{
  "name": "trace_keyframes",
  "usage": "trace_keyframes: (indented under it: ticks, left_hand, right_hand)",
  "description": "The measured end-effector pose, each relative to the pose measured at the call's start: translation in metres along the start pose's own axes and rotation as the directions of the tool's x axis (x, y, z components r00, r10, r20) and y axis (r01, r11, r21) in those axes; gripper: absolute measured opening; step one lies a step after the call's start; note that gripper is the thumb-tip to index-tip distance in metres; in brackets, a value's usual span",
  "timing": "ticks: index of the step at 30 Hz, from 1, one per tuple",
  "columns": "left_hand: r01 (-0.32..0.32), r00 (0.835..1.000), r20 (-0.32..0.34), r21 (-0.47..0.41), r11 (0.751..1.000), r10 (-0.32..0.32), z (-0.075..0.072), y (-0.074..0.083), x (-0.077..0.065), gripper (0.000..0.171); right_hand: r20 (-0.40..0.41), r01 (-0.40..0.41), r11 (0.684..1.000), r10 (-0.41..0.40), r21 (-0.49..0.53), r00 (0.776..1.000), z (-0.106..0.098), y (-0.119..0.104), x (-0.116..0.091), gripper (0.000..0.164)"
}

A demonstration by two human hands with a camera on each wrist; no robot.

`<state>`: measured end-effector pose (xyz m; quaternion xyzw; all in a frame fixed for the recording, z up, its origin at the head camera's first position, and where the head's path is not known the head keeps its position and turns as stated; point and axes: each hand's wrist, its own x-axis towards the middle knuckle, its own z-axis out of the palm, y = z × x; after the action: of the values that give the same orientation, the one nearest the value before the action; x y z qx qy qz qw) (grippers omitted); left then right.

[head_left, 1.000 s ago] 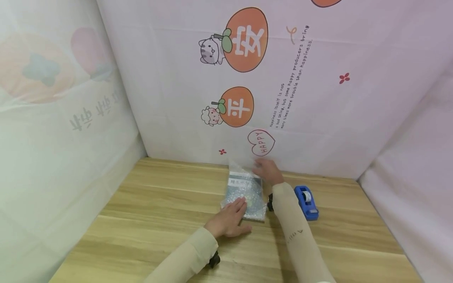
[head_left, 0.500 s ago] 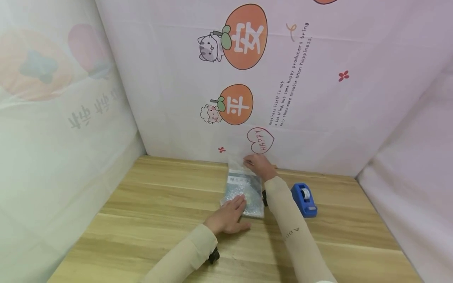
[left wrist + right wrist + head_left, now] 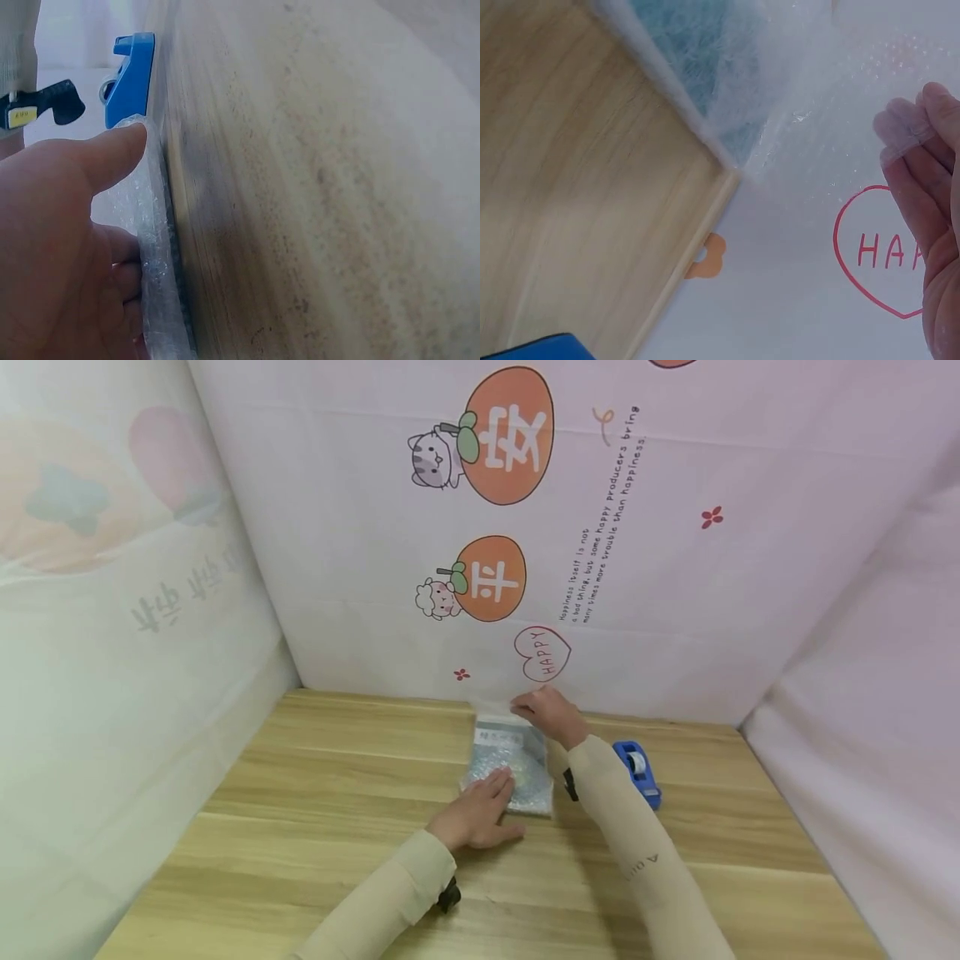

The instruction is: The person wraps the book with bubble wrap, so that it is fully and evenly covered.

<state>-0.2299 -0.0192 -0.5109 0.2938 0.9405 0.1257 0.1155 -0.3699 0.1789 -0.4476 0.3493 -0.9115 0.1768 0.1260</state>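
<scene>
Nearest, the left sleeve (image 3: 375, 897) comes over the wooden table (image 3: 360, 793). The left hand (image 3: 480, 814) lies with fingers straight and the thumb spread apart; it presses on the near part of a flat package (image 3: 531, 783), and the thumb is beside its near edge. The package, blue-green under bubble wrap, lies near the table's far edge, with a broad stretch of wood on its left. On its right the room is narrower: the right sleeve (image 3: 630, 835) passes above, and a blue tape dispenser (image 3: 648, 787) stands apart from the package. Farther, the right hand (image 3: 553, 714) pinches the loose wrap flap (image 3: 817, 142) beyond the package's far edge. Behind the table rises a white printed cloth (image 3: 375, 635).
</scene>
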Motion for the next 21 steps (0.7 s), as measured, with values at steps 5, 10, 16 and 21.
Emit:
trace_keyframes:
  ticks: [5, 10, 16, 21]
  left_hand:
    - [0.001, 1.000, 0.008, -0.006, 1.000, -0.001, -0.002, 0.000, -0.001, 0.088]
    - [-0.003, 1.000, 0.009, -0.009, 1.000, 0.003, -0.004, 0.001, -0.002, 0.088]
    - [-0.004, 1.000, 0.024, -0.017, 1.000, 0.005, -0.008, 0.002, -0.004, 0.088]
    - [0.007, 1.000, 0.031, -0.018, 1.000, -0.006, -0.010, 0.004, -0.005, 0.088]
  right_hand:
    - [0.037, 0.022, 0.999, -0.020, -0.045, 0.999, 0.000, -0.005, -0.008, 0.012]
    - [0.069, 0.074, 0.994, -0.068, -0.081, 0.995, 0.004, -0.006, -0.018, 0.018]
    - [0.093, 0.119, 0.991, -0.113, -0.068, 0.989, 0.009, -0.006, -0.027, 0.019]
    - [0.108, 0.163, 0.984, -0.156, -0.067, 0.982, 0.013, -0.006, -0.034, 0.020]
